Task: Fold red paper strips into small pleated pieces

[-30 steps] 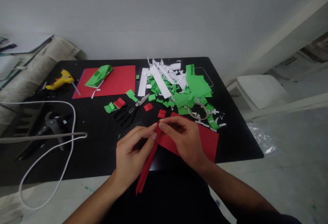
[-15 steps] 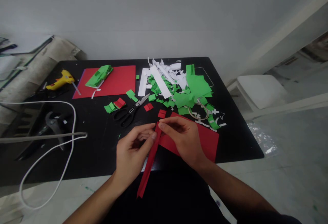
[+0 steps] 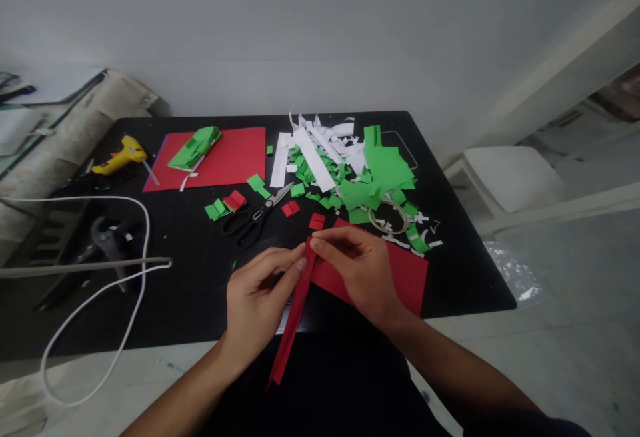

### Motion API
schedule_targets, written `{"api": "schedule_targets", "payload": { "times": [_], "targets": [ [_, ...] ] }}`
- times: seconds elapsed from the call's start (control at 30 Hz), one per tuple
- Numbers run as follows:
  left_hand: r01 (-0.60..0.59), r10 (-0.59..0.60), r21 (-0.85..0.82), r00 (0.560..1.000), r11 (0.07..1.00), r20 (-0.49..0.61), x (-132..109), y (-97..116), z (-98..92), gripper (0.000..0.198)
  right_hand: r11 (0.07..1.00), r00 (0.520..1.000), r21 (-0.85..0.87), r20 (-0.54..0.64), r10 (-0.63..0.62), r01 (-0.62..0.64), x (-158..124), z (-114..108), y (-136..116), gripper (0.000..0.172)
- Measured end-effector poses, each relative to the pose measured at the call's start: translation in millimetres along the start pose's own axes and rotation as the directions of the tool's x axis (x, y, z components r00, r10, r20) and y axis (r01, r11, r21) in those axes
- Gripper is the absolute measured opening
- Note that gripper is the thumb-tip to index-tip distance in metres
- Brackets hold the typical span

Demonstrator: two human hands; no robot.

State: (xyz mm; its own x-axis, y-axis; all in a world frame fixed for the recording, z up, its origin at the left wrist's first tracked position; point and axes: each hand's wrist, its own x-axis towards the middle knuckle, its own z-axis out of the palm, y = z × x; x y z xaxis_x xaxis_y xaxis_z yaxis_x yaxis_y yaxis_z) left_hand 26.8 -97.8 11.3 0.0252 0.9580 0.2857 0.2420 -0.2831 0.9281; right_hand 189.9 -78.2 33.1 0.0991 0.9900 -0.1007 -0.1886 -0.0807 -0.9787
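A long, folded red paper strip (image 3: 295,317) slants from my fingertips down past the table's front edge. My left hand (image 3: 263,297) pinches its left side near the top between thumb and fingers. At the top end my right hand (image 3: 357,267) grips the strip between thumb and index finger. Under the right hand lies a red paper sheet (image 3: 405,270). Just beyond my fingers sits a small folded red piece (image 3: 317,221), with another red piece (image 3: 291,209) to its left. Black-handled scissors (image 3: 253,220) lie open beyond my left hand.
Green scraps (image 3: 383,163) and white paper strips (image 3: 315,160) are heaped at the back. A tape ring (image 3: 389,218) rests beside them. On the left are a yellow glue gun (image 3: 123,155), pliers (image 3: 107,240), a white cable (image 3: 143,270) and a red sheet (image 3: 240,157) bearing folded green paper (image 3: 196,148).
The strip's lower end has turned slightly to the right. My left fingers have drawn closer together at the strip's top; the right hand keeps its grip.
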Motion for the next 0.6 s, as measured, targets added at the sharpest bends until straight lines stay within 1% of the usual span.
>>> {"api": "schedule_targets", "payload": {
  "times": [0.2,0.43,0.6],
  "targets": [
    [-0.026,0.026,0.008,1.0,1.0,0.002,0.2,1.5,-0.2,0.021,1.0,1.0,0.002,0.002,-0.007,0.007,1.2,-0.6,1.9,0.011],
    [-0.026,0.026,-0.015,0.999,1.0,-0.026,1.3,1.8,0.7,0.023,1.0,0.999,-0.006,0.032,0.007,-0.007,0.9,-1.4,0.0,0.012],
    [-0.02,0.019,-0.007,0.999,1.0,-0.04,0.2,1.1,-0.3,0.024,0.999,0.996,-0.033,0.074,-0.041,0.043,1.6,-4.2,0.2,0.011]
  ]
}}
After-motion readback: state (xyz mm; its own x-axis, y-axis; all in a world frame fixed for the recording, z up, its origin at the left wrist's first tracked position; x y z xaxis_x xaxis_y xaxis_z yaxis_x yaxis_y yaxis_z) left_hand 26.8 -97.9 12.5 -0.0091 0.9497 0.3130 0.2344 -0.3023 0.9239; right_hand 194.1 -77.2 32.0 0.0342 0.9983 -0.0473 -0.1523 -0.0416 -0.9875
